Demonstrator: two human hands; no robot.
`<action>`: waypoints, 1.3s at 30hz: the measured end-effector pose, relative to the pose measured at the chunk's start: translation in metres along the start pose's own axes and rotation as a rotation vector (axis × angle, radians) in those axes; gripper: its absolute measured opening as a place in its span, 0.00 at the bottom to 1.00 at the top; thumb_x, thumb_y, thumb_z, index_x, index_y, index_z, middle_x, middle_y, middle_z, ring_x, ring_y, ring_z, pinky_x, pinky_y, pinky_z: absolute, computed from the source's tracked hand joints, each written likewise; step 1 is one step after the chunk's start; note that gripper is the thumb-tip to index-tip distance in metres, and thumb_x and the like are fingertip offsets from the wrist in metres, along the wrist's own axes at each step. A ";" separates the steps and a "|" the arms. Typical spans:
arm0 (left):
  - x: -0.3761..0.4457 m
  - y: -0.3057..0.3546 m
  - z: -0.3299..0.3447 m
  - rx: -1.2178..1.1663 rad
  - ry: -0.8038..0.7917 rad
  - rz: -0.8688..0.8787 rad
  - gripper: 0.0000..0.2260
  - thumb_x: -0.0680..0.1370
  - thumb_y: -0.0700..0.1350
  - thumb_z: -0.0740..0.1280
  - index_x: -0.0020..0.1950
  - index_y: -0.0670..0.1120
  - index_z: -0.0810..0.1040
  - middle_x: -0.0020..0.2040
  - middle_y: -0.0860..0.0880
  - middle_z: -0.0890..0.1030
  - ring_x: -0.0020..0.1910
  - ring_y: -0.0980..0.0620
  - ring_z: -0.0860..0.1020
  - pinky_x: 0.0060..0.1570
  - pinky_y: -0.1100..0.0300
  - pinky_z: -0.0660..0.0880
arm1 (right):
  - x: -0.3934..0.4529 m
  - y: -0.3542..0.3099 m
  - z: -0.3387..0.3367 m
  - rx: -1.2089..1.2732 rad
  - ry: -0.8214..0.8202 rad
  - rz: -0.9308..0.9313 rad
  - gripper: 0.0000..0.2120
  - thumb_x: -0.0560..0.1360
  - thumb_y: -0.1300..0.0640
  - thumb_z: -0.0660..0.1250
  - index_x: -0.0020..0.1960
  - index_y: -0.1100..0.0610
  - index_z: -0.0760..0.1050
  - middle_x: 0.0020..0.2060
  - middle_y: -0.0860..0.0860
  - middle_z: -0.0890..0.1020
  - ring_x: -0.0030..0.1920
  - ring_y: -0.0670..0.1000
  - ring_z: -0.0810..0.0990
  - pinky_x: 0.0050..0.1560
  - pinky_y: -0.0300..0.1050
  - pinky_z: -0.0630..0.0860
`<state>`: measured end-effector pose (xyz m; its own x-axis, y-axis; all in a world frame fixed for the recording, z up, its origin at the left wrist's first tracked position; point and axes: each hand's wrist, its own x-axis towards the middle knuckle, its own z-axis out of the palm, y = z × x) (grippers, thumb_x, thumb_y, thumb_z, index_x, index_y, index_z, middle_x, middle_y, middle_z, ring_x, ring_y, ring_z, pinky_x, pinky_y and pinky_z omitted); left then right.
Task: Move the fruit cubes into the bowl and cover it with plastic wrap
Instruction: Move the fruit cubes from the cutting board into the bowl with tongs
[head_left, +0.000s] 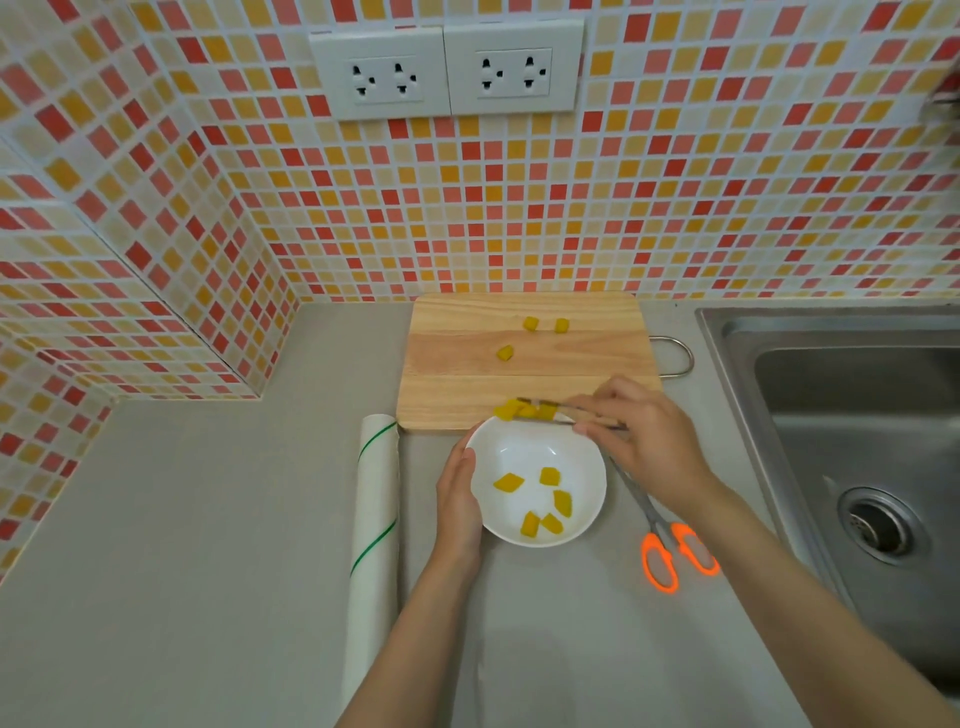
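A white bowl (540, 457) sits on the counter just in front of a wooden cutting board (467, 358). Several yellow fruit cubes (540, 493) lie inside the bowl. Three more cubes (530, 323) rest far back on the board, and a few cubes (511, 411) sit at the board's near edge by the bowl's rim. My right hand (649, 431) grips a knife (550, 408) lying flat against those near cubes. My left hand (457, 493) presses against the bowl's left side. A roll of plastic wrap (374, 519) lies to the left of the bowl.
Orange-handled scissors (670, 551) lie right of the bowl, partly under my right forearm. A steel sink (857, 415) fills the right side. A tiled wall with two sockets (447, 73) rises behind the board and juts out at the left.
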<state>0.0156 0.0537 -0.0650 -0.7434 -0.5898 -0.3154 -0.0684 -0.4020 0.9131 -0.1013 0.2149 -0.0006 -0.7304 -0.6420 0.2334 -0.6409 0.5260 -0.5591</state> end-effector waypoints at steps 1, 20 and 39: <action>0.000 0.000 0.000 -0.004 -0.002 -0.007 0.14 0.81 0.41 0.55 0.56 0.51 0.79 0.53 0.52 0.82 0.47 0.60 0.82 0.41 0.69 0.77 | -0.008 -0.004 -0.002 -0.021 -0.037 -0.011 0.12 0.72 0.53 0.70 0.55 0.48 0.81 0.41 0.47 0.79 0.41 0.52 0.78 0.41 0.47 0.73; -0.001 -0.001 -0.002 0.005 -0.002 -0.019 0.14 0.81 0.41 0.55 0.57 0.51 0.79 0.53 0.52 0.83 0.49 0.60 0.82 0.43 0.69 0.77 | 0.082 0.039 0.029 -0.145 -0.087 0.306 0.20 0.74 0.50 0.68 0.65 0.52 0.74 0.51 0.57 0.77 0.54 0.59 0.77 0.48 0.49 0.73; 0.000 -0.001 0.000 -0.013 -0.005 -0.021 0.14 0.81 0.42 0.56 0.59 0.49 0.78 0.54 0.50 0.82 0.51 0.54 0.81 0.47 0.64 0.78 | 0.013 -0.005 0.011 -0.001 -0.086 0.042 0.12 0.72 0.53 0.70 0.55 0.49 0.81 0.42 0.48 0.79 0.44 0.51 0.78 0.49 0.46 0.66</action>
<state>0.0159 0.0536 -0.0656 -0.7449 -0.5781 -0.3330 -0.0753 -0.4231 0.9030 -0.1052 0.1977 -0.0034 -0.7339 -0.6645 0.1406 -0.6103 0.5542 -0.5660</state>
